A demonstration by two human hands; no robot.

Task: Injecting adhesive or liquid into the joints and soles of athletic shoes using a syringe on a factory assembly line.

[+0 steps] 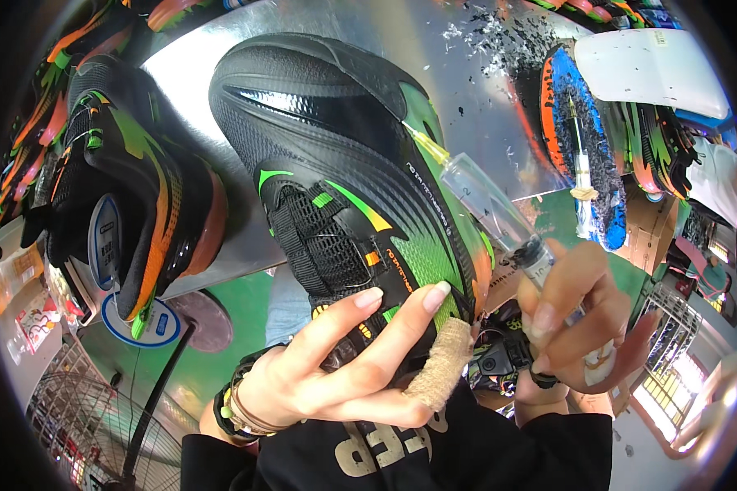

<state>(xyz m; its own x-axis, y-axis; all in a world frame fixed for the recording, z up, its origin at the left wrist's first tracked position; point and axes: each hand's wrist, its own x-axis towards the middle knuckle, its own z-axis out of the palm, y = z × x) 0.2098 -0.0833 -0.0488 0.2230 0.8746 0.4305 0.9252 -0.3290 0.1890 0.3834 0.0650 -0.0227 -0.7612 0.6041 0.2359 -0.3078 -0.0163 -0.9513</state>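
Observation:
A black sneaker [336, 147] with green and orange accents is tilted in front of me, toe pointing up and left. My left hand [352, 368] holds it by the heel end, fingers spread across its upper; one finger is wrapped in tan tape [442, 368]. My right hand [577, 315] is closed around a clear syringe [487, 200]. The syringe's yellow-based needle [426, 145] reaches the seam where the upper meets the sole, near the forefoot; whether its tip touches cannot be made out. My left thumb is hidden.
A similar sneaker [131, 180] with tags stands on the metal table [475, 90] at left. On the right, a second syringe [580, 155] lies on a blue and orange pad [610, 204], beside a white tray [651, 74]. Dark scraps [499, 41] litter the far tabletop. A fan [98, 417] stands lower left.

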